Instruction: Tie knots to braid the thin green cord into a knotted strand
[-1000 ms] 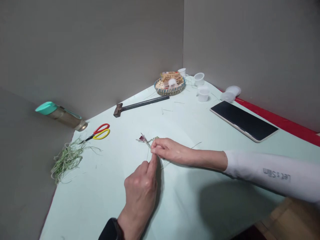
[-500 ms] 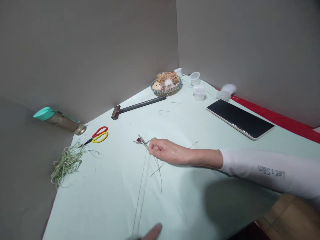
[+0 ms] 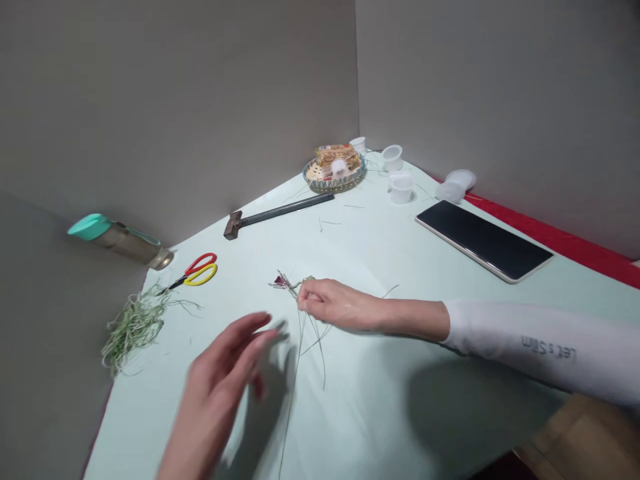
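My right hand (image 3: 340, 305) is closed in a pinch on a bundle of thin green cord (image 3: 295, 289) near the middle of the table. At the bundle's left end sits a small dark red piece (image 3: 280, 283) with pale, pointed strands around it. Several loose cord ends (image 3: 320, 350) trail below my right hand, and one long strand runs toward the near edge. My left hand (image 3: 225, 380) is above the table to the lower left, fingers apart, slightly blurred. Nothing shows between its fingers, and it is apart from the bundle.
On the left lie red-and-yellow-handled scissors (image 3: 200, 268), a tangle of green cord (image 3: 133, 330) and a bottle (image 3: 125, 243). Farther back are a hammer (image 3: 280, 213), a small basket (image 3: 313, 177), white plastic cups (image 3: 401, 190), round lids (image 3: 457, 183) and a black-screened tablet (image 3: 483, 240).
My left hand has come up from the bottom edge into view. The long strand, earlier two spread lines, now shows as one nearer line. My right hand stays in place.
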Tool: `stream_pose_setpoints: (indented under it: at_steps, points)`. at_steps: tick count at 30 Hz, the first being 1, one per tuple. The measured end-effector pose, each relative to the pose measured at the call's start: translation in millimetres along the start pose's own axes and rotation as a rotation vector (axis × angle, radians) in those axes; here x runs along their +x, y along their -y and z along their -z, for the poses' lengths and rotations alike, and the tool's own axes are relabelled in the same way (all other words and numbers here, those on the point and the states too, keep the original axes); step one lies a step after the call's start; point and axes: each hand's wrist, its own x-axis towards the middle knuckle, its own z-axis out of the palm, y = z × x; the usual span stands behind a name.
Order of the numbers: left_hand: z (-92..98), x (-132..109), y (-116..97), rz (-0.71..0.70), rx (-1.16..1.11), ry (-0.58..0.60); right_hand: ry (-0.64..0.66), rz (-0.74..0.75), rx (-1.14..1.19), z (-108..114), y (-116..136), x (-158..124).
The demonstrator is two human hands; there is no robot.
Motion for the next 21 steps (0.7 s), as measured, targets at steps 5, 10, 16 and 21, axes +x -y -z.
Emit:
stream_pose_setpoints:
  at_steps: [5,10,16,21]
  points:
    - [-48.0,46.8,6.8,0.100,-0.119,0.248,0.001,0.005,0.017,-0.7,-2.7,1.9]
    - [-41.1,55.3,19.8,0.129,-0.149,0.253,-0.003,0.033,0.070,0.1,-8.1,4.3]
    - [-43.4,52.5,15.1,0.153,-0.187,0.213,0.021,0.053,0.159,2.3,-7.5,2.6]
    - [-42.6,53.0,14.5,0.167,-0.333,0.229,0.052,0.054,0.201,3.5,-5.0,0.9]
